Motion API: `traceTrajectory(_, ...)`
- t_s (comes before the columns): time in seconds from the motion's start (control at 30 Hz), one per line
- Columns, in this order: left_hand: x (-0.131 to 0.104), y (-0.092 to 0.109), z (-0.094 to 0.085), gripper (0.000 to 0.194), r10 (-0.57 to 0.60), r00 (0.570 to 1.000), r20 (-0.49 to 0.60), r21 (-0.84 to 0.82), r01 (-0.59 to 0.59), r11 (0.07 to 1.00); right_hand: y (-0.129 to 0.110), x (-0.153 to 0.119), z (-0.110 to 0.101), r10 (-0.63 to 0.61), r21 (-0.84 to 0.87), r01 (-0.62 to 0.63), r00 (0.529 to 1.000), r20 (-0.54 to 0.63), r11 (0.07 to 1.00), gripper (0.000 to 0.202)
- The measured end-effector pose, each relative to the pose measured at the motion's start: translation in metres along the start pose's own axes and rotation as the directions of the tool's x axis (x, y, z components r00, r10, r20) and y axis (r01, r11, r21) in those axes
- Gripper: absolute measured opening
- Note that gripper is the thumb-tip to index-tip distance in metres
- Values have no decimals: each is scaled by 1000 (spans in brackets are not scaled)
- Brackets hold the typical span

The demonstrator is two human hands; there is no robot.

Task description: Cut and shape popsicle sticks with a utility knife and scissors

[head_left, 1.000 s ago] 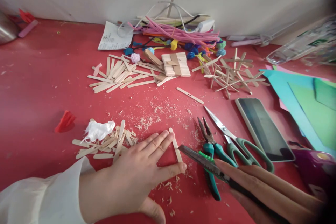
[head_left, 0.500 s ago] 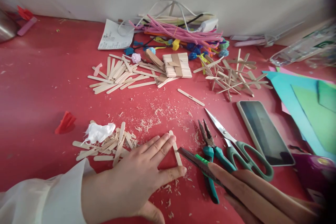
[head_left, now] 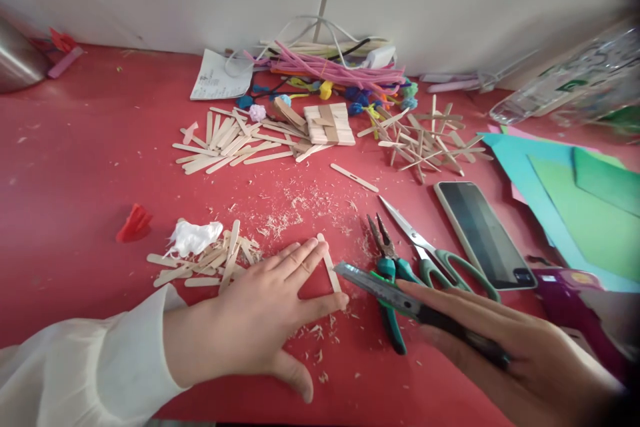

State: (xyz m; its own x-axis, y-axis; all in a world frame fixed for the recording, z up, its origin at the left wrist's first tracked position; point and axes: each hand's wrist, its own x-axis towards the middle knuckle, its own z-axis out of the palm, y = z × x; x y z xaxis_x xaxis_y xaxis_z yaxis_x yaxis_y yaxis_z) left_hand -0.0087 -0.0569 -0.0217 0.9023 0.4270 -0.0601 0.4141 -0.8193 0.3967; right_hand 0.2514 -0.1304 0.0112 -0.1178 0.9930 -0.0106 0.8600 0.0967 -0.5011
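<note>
My left hand (head_left: 265, 310) lies flat with fingers spread, its fingertips on a single popsicle stick (head_left: 329, 268) on the red table. In my right hand (head_left: 500, 340) is a utility knife (head_left: 395, 293), its blade tip at the right edge of that stick. Under and behind the knife lie pliers (head_left: 387, 267) with teal handles. Just beyond them are green-handled scissors (head_left: 425, 243). A heap of popsicle sticks (head_left: 215, 267), topped by a white crumpled piece (head_left: 195, 238), sits by my left wrist.
Wood shavings (head_left: 285, 217) litter the table. More sticks (head_left: 230, 140) and a bundled stack (head_left: 330, 125) lie farther back, before pink pipe cleaners (head_left: 330, 70). A phone (head_left: 485, 233), coloured paper (head_left: 565, 193) and a purple tool (head_left: 575, 307) are at the right.
The whole view has shifted slightly. More of my right hand and the knife now shows, and the blade looks closer to the stick's middle. My left hand keeps its place on the stick.
</note>
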Motion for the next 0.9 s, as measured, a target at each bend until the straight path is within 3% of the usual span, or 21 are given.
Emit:
traceTrajectory(0.07, -1, 0, 0, 88, -3, 1000, -5, 11, 3, 1000, -1, -1, -5, -138, -71, 139, 990, 19, 988, 44)
traceTrajectory(0.13, -2, 1, 0, 86, -12, 1000, -4, 16, 12, 1000, 0, -2, -7, -181, -124, 182, 983, 19, 976, 50)
traceTrajectory(0.33, -3, 0, 2, 84, -35, 999, 8, 2, 35, 999, -3, 1, -2, -217, -160, 219, 976, 29, 963, 46)
traceTrajectory(0.9, -2, -2, 1, 85, -9, 1000, 5, -7, 9, 1000, -6, -1, -8, -279, -270, 286, 958, 62, 919, 64)
